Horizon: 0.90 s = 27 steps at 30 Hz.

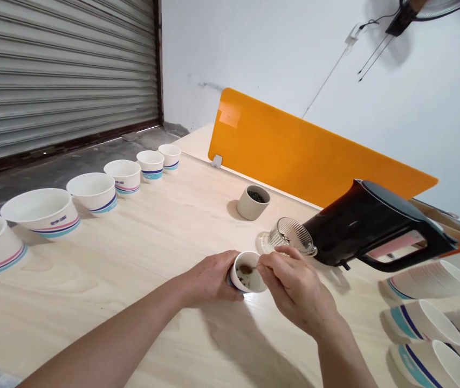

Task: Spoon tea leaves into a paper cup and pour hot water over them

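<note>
My left hand [215,276] is wrapped round the side of a white paper cup [259,281], which tilts a little toward me. Some dark bits, like tea leaves, and a brownish patch show inside it. Over the cup's right rim, the fingers of my right hand [294,283] are pinched together; what they hold, if anything, is hidden. Just beyond that hand stands a ribbed glass cup [300,237] with a few dark bits in it. Farther back, a grey round pot [249,209] holds dark leaves [256,196].
A black electric kettle [351,226] stands close to my right hand. Several paper bowls and cups [92,191] line the table's left side. Stacked paper cups [416,320] lie at the right. An orange divider [294,151] runs along the far edge.
</note>
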Available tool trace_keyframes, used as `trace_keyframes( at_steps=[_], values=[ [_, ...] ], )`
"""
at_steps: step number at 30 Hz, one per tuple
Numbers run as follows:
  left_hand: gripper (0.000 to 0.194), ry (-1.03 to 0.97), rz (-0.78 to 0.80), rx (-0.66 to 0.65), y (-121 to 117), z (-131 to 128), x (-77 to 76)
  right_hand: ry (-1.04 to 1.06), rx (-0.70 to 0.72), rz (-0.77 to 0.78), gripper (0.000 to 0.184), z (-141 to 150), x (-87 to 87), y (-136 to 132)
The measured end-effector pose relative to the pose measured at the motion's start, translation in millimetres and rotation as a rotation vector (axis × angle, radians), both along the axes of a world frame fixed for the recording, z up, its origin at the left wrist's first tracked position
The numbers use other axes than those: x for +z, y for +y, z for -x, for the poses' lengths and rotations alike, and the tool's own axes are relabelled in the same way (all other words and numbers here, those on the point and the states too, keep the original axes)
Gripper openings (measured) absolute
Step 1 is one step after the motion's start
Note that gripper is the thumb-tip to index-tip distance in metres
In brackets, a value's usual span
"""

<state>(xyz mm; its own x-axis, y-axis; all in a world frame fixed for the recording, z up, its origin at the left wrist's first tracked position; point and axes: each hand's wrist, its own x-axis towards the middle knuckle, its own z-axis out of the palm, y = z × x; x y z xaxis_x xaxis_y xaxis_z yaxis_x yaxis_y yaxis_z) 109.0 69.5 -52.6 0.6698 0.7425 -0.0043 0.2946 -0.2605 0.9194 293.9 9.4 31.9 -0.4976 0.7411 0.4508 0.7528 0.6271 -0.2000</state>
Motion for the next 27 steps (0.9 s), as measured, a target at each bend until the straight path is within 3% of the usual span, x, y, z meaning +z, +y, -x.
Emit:
trace_keyframes(
  at_steps=[2,8,15,21,24,27],
  values=[
    [0.053,0.013,-0.013,0.010,0.5,-1.4,-1.6,0.019,0.003,-0.016,0.013,2.3,-2.2,1.1],
    [0.055,0.043,0.022,0.007,1.9,-2.7,-3.8,0.091,0.089,0.123,0.016,1.6,-0.5,1.2],
    [0.058,0.059,-0.022,0.032,4.1,-4.6,-11.5,0.036,0.043,0.019,0.014,1.4,1.2,-0.9],
    [0.056,0.043,-0.008,-0.006,1.7,0.1,0.4,-0.061,0.003,-0.061,0.012,2.6,-0.3,1.9],
    [0.056,0.052,-0.011,-0.009,0.6,1.0,3.1,-0.060,-0.009,0.009,0.015,1.7,0.3,0.4],
    [0.058,0.080,0.003,0.011,1.8,-1.4,-2.4,0.009,0.068,0.133,0.017,2.1,1.0,-0.7]
  ],
)
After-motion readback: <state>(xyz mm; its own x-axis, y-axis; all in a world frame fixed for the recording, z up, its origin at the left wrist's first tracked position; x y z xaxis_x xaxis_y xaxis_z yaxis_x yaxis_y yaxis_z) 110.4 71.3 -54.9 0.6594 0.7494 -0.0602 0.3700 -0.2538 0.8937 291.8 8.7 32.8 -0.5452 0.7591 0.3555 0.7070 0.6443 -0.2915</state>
